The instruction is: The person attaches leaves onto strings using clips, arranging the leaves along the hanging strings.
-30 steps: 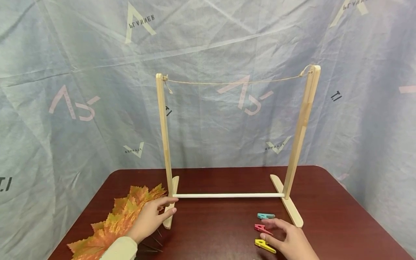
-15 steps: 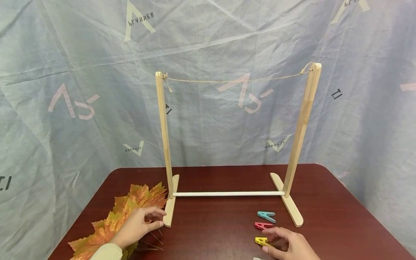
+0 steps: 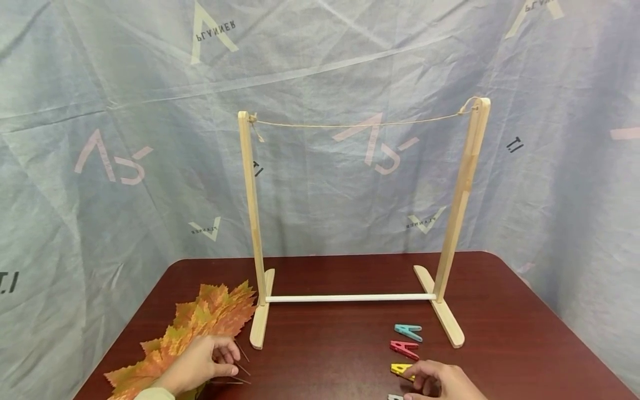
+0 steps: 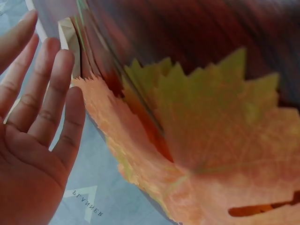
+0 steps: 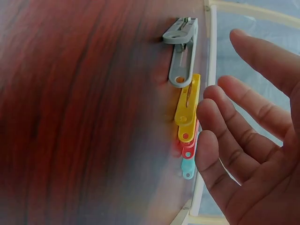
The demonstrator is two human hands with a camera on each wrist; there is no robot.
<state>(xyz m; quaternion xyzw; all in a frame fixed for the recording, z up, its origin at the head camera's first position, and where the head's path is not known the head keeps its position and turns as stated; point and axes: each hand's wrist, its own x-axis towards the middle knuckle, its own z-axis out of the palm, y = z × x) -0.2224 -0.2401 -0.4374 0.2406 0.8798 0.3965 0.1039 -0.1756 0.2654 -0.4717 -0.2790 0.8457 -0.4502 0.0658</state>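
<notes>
My left hand (image 3: 202, 361) hovers over the maple leaves (image 3: 175, 339), beside their thin stems (image 3: 241, 351); in the left wrist view its fingers (image 4: 60, 79) are spread and hold nothing. At the lower right, my right hand (image 3: 442, 380) is beside the yellow clothespin (image 3: 400, 368) and the grey clothespin (image 3: 395, 396), partly covering both in the head view. Its loosely bent fingers (image 5: 239, 122) grip nothing in the right wrist view. Farther back lie a red clothespin (image 3: 404, 349) and a light blue clothespin (image 3: 408, 331), in a row with the others.
A wooden stand stands on the dark red table (image 3: 320, 344), with a left post (image 3: 252, 211), a right post (image 3: 460, 205) and a white bottom bar (image 3: 350, 298). Twine (image 3: 350, 125) runs between the post tops. A grey cloth (image 3: 320, 194) hangs behind.
My left hand has moved back toward me, from the stand's left foot to the leaf stems. My right hand has come nearer too, from the red clothespin to the yellow and grey ones.
</notes>
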